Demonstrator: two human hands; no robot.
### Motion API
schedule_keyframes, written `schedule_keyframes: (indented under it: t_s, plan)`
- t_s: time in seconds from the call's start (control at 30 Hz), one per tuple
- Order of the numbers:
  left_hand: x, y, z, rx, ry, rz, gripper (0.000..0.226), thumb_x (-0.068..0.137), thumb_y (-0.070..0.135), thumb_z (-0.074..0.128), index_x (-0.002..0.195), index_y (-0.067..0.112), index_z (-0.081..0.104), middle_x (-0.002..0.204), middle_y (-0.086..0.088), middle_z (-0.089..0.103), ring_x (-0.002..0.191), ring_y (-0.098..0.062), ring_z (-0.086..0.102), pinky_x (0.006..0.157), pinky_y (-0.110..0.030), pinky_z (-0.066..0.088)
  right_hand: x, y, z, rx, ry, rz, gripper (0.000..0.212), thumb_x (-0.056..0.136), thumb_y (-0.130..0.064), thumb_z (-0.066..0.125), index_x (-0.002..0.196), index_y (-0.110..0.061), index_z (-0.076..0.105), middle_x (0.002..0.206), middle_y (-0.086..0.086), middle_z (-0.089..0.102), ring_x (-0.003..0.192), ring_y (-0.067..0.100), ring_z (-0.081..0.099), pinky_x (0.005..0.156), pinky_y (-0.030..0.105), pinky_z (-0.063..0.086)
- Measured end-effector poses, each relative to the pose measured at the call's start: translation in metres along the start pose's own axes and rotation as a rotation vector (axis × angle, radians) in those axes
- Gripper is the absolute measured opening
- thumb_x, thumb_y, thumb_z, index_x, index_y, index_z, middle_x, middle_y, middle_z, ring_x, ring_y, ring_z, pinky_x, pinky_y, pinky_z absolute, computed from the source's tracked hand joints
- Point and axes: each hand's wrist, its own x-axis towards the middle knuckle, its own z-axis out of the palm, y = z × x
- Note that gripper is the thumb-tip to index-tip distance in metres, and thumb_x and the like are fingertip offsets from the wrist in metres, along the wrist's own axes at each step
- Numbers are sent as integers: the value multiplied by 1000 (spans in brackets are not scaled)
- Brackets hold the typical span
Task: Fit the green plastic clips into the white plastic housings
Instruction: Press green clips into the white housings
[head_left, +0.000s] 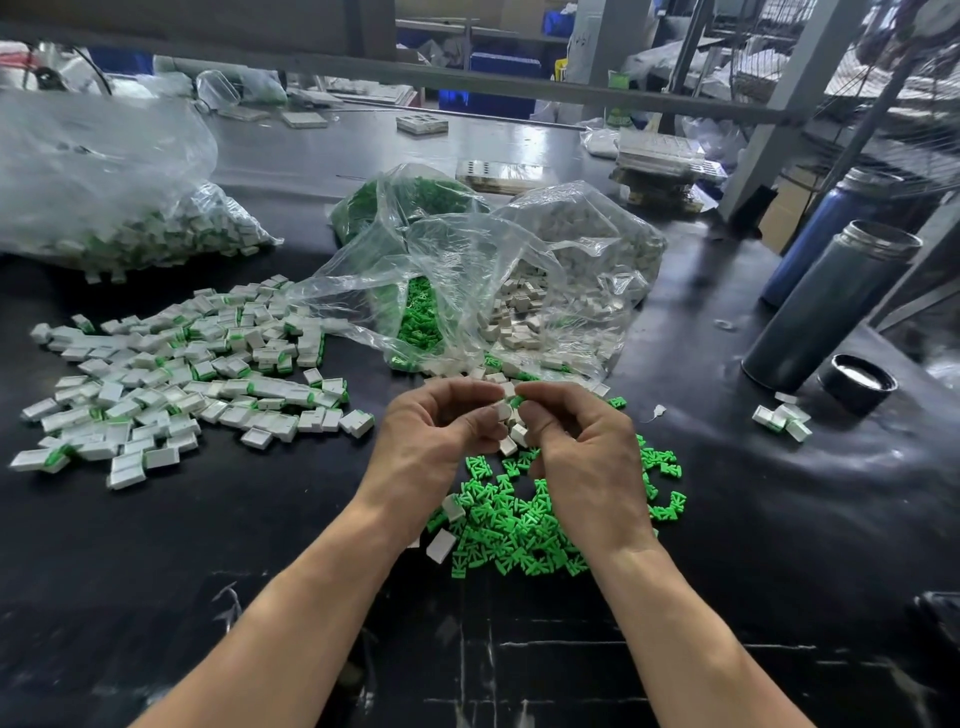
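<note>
Both hands meet above the middle of the black bench (779, 519). The left hand (436, 431) has its fingers curled round a white housing (503, 411); the right hand (576, 441) pinches a green clip (517, 400) against it. Loose green clips (519, 525) lie heaped at six o'clock under the wrists. Finished pieces (171, 374) spread at nine o'clock, and open plastic bags (467, 270) sit at twelve.

Two bare hands, the left hand (431, 431) and the right hand (582, 457), at frame centre; three clear plastic bags (104, 171) across the upper half; two cylindrical metal flasks (826, 306) at right; one round black lid (857, 382); loose green plastic clips (519, 525) and white plastic housings (171, 374) too many to count
</note>
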Motion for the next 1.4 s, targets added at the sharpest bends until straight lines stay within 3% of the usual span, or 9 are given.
schedule_keyframes:
  t_s: [0.13, 0.33, 0.5, 0.73, 0.93, 1.0, 1.13, 1.3, 1.4]
  plan:
    - [1, -1, -1, 2, -6, -1, 16, 83, 8, 76, 99, 6, 74, 81, -8, 77, 73, -18, 73, 68, -24, 58, 0, 0, 2, 15, -13, 11, 14, 95, -14, 74, 96, -28, 71, 87, -3, 76, 57, 19, 68, 43, 21, 47]
    - [0, 1, -2, 44, 1, 18, 12, 87, 1, 74, 98, 6, 75, 83, -10, 77, 74, -18, 73, 68, -22, 58, -3, 0, -1, -5, -67, -19, 19, 94, -13, 75, 90, -32, 74, 90, -5, 76, 65, 17, 71, 47, 31, 56]
    - [0, 1, -2, 92, -10, 36, 12, 88, -1, 73, 97, 7, 76, 86, -9, 78, 77, -17, 74, 68, -21, 58, -1, -1, -3, -34, -63, -28, 23, 94, -12, 74, 90, -35, 77, 96, -2, 76, 62, 18, 71, 44, 23, 51]
    - [-1, 2, -1, 21, -12, 21, 15, 84, -3, 76, 90, 11, 78, 86, -13, 77, 78, -22, 75, 71, -26, 60, 1, 0, -3, 151, -54, 90, 5, 95, -13, 74, 94, -18, 74, 68, 1, 72, 53, 15, 66, 47, 37, 57]
    - [-3, 2, -3, 47, 4, -2, 15, 84, 4, 77, 98, 8, 76, 87, -14, 77, 73, -22, 74, 71, -36, 64, 0, 5, 2, 27, -42, 27, 15, 98, -16, 71, 86, -26, 74, 67, -3, 70, 49, 13, 62, 44, 26, 49]
    - [-3, 2, -3, 67, 5, -23, 12, 85, 4, 77, 96, 8, 77, 83, -18, 76, 70, -25, 73, 71, -42, 64, 0, 5, 2, -15, -43, 19, 15, 98, -15, 71, 87, -24, 74, 67, -5, 69, 51, 13, 62, 46, 28, 50]
    - [-3, 2, -4, 113, 5, -1, 9, 85, -3, 76, 86, 6, 79, 76, -20, 75, 64, -23, 72, 58, -27, 60, 0, 5, 1, -133, -48, -22, 16, 97, -17, 72, 86, -28, 72, 73, -9, 71, 60, 16, 66, 56, 31, 52]
    - [-3, 1, -3, 228, 22, 53, 18, 86, -5, 75, 83, 12, 80, 76, -15, 76, 64, -18, 71, 59, -23, 58, -2, 3, 3, -250, -35, -51, 15, 96, -18, 73, 86, -30, 71, 81, -22, 70, 66, 13, 70, 63, 43, 62]
    - [-4, 1, -3, 241, 42, 53, 18, 86, -4, 75, 84, 13, 80, 74, -15, 75, 64, -24, 73, 62, -39, 63, -3, 2, 4, -253, -21, -49, 14, 96, -17, 73, 87, -29, 71, 80, -23, 69, 66, 13, 70, 63, 45, 62]
